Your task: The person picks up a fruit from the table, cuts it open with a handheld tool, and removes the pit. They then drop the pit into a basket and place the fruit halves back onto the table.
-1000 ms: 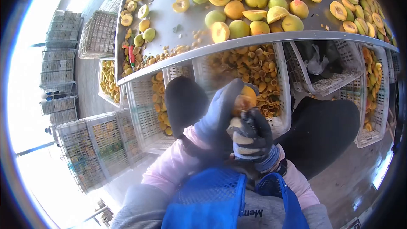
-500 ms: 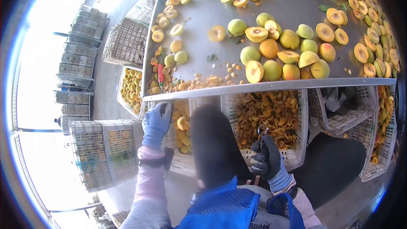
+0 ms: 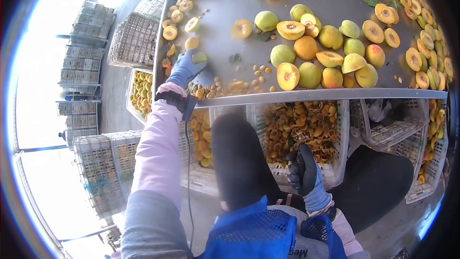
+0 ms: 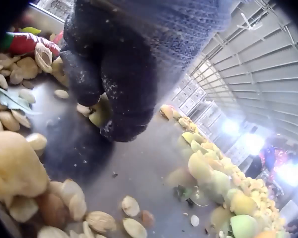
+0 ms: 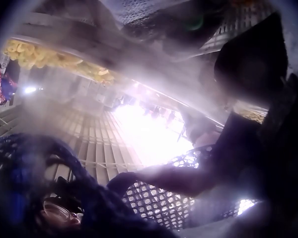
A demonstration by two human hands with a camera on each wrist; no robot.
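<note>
Left grip (image 3: 186,66), in a blue glove, reaches over the near left part of the steel table (image 3: 330,0) and closes round a small green fruit (image 3: 200,57). The left wrist view shows its gloved fingers (image 4: 114,74) curled down over that fruit, whose pale yellow-green skin peeps out under the fingertips while it sits on the metal. Scattered pits (image 4: 102,220) lie all around it on the table, thickest along the front rim, with a leaf (image 4: 10,101) and a red object (image 4: 22,43) just beside the fingers. Right grip (image 3: 303,171), in a dark glove, sits low by the lap, well apart from the left one, just in front of a white crate (image 3: 333,175) that stands under the table edge and is filled with orange fruit halves. Its fingers are curled, but I cannot tell whether they hold anything, and the right wrist view is too fogged to help. Between the two arms a dark-clad knee (image 3: 237,158) rises beneath the rim. Farther right on the table a fruit pile (image 3: 326,62) of whole green and yellow pieces mixed with cut halves lies near the front edge, well apart from the left grip. More halves crowd the far right side of the table, and a few lie along its left edge beyond the gloved fingers. Stacked crates (image 3: 84,52) stand on the floor to the left.
</note>
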